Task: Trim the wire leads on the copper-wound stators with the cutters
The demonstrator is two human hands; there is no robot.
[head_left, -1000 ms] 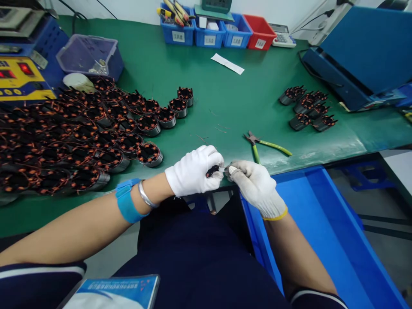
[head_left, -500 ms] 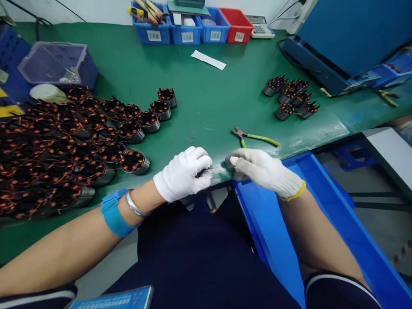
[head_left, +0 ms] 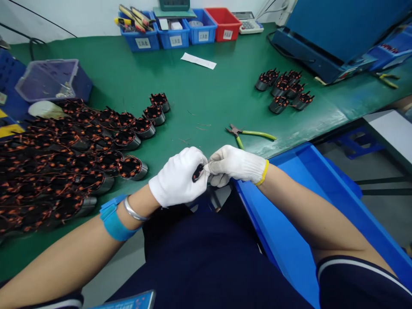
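My left hand [head_left: 180,178], in a white glove, is wrapped round a motor stator [head_left: 197,172]; only its dark end with orange-copper windings shows. My right hand [head_left: 237,165], gloved with a yellow cuff, pinches at the stator's side, where thin wire ends come out. The fingertips of both hands meet there; the wires themselves are mostly hidden. Just beyond my right hand lie cutting pliers [head_left: 257,134] with green handles, their jaws apart. A few wire snippets [head_left: 203,127] are scattered on the green table [head_left: 222,94].
Many wound stators [head_left: 80,159] crowd the left side. Several more [head_left: 285,88] stand at the right. At the back are blue bins [head_left: 143,43], a red bin [head_left: 227,35] and a calculator [head_left: 249,25]. A large blue tray [head_left: 289,206] lies below the table edge, right of my body.
My right hand has come left to my left hand, and its fingers have closed into a pinch. My left hand has turned, showing more of the stator's end. The view has shifted slightly.
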